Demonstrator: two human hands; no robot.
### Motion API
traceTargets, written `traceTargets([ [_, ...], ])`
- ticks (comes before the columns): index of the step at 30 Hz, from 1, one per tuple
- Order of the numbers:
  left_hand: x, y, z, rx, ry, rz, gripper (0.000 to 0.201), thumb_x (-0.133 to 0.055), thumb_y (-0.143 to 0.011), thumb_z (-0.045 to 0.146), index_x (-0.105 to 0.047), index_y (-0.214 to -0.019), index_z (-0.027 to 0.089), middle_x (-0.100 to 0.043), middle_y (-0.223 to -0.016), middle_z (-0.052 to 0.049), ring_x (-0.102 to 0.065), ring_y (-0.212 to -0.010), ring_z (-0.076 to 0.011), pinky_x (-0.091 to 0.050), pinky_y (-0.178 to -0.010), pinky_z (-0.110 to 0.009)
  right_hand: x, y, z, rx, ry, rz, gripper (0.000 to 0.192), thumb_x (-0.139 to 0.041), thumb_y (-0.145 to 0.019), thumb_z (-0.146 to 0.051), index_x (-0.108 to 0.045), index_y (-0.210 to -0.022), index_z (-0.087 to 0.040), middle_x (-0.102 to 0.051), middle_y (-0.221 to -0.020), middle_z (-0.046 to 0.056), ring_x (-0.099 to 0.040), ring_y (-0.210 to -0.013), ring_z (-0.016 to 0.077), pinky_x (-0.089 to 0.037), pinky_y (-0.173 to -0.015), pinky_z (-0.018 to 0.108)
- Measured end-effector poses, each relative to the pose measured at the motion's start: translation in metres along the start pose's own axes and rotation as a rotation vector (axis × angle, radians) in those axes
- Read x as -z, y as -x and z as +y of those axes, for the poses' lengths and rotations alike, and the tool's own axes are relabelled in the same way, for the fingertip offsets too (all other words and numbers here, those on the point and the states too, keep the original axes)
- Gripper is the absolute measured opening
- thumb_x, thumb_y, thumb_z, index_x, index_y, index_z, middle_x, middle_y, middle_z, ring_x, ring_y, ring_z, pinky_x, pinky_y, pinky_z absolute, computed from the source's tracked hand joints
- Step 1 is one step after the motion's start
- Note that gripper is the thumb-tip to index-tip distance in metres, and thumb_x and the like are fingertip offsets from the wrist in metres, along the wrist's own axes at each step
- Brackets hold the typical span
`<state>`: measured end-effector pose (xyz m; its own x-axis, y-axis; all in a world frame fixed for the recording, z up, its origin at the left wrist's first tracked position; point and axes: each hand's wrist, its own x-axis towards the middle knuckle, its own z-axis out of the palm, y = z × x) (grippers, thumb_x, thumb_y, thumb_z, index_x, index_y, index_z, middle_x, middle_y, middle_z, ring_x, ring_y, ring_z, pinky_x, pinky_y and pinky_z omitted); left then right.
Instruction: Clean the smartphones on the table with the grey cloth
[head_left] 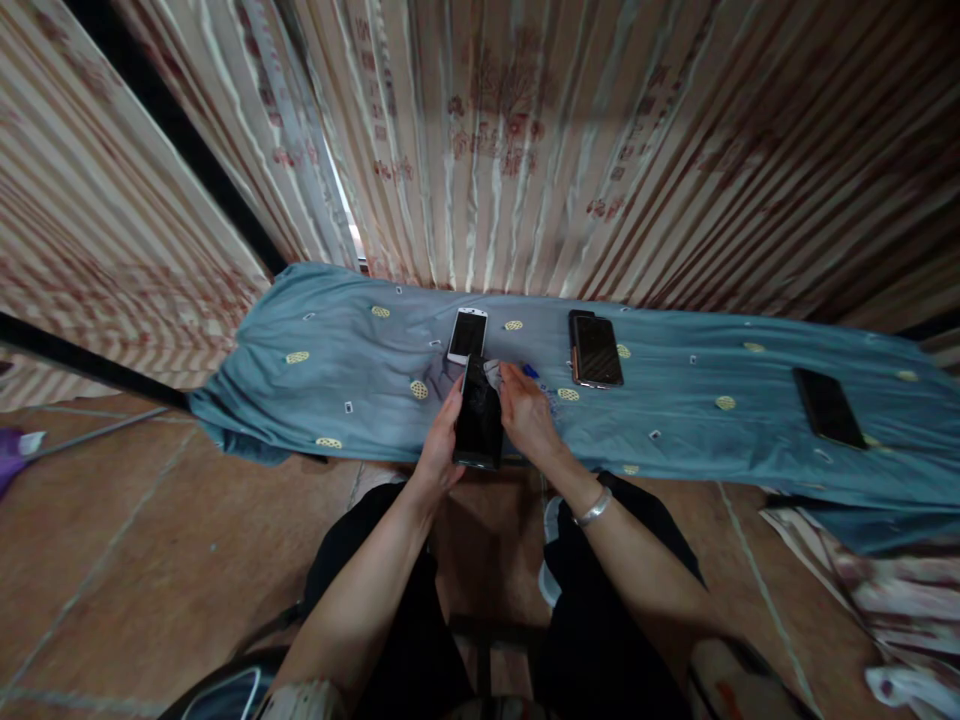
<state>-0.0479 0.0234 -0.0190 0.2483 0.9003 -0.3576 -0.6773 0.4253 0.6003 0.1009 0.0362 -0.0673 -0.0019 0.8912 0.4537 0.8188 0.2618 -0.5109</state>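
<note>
My left hand (440, 440) grips a black smartphone (478, 425) along its left edge, dark screen facing up, above the near edge of the cloth-covered surface. In the fingers of my right hand (528, 412) is a small greyish cloth (493, 371), pressed against the upper right part of the screen. Just beyond the held phone lies a white smartphone (468, 335), its lower end close behind it. A small dark blue item (530, 370) sits by my right fingers, on or beside a patterned bit of fabric; its kind is unclear.
Right of my hands, a dark phone (598, 352) lies partly over another dark object (576, 322). Farther right rests a black phone (829, 408). A blue-green cloth (690, 440) covers the long narrow surface. Striped curtains (510, 150) hang behind; dark poles (180, 140) stand left.
</note>
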Motion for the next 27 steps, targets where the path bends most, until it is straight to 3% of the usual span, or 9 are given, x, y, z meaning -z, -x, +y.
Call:
traceTargets([
  [7,0.001,-0.001,0.001,-0.008,-0.017,0.01,0.054,-0.063,-0.099,0.032,-0.058,-0.152,0.028,-0.071,-0.145,-0.003,-0.052,-0.15,-0.0248,-0.036,-0.129,-0.041,0.001,0.006,-0.007,0.014,0.089,-0.04,0.05,-0.037,-0.101,-0.012,-0.062,-0.144,-0.003,-0.065,-0.144,0.029,-0.066,-0.129,0.0371,-0.052,-0.113,0.059],
  [18,0.013,-0.015,0.006,-0.121,0.009,0.073,0.042,-0.059,-0.102,0.032,-0.067,-0.142,0.022,-0.066,-0.151,-0.006,-0.053,-0.149,-0.022,-0.038,-0.126,-0.036,-0.008,0.039,-0.03,0.129,0.134,-0.122,0.054,-0.043,-0.097,-0.006,-0.06,-0.148,-0.007,-0.065,-0.146,0.026,-0.067,-0.127,0.0352,-0.058,-0.111,0.056],
  [27,0.012,-0.022,0.018,-0.165,0.033,0.172,0.037,-0.061,-0.102,0.033,-0.071,-0.136,0.023,-0.078,-0.133,-0.002,-0.069,-0.13,-0.0192,-0.05,-0.115,-0.03,-0.002,0.056,-0.045,0.266,0.169,-0.168,0.053,-0.043,-0.096,-0.003,-0.062,-0.145,-0.003,-0.067,-0.142,0.027,-0.07,-0.119,0.0341,-0.061,-0.107,0.053],
])
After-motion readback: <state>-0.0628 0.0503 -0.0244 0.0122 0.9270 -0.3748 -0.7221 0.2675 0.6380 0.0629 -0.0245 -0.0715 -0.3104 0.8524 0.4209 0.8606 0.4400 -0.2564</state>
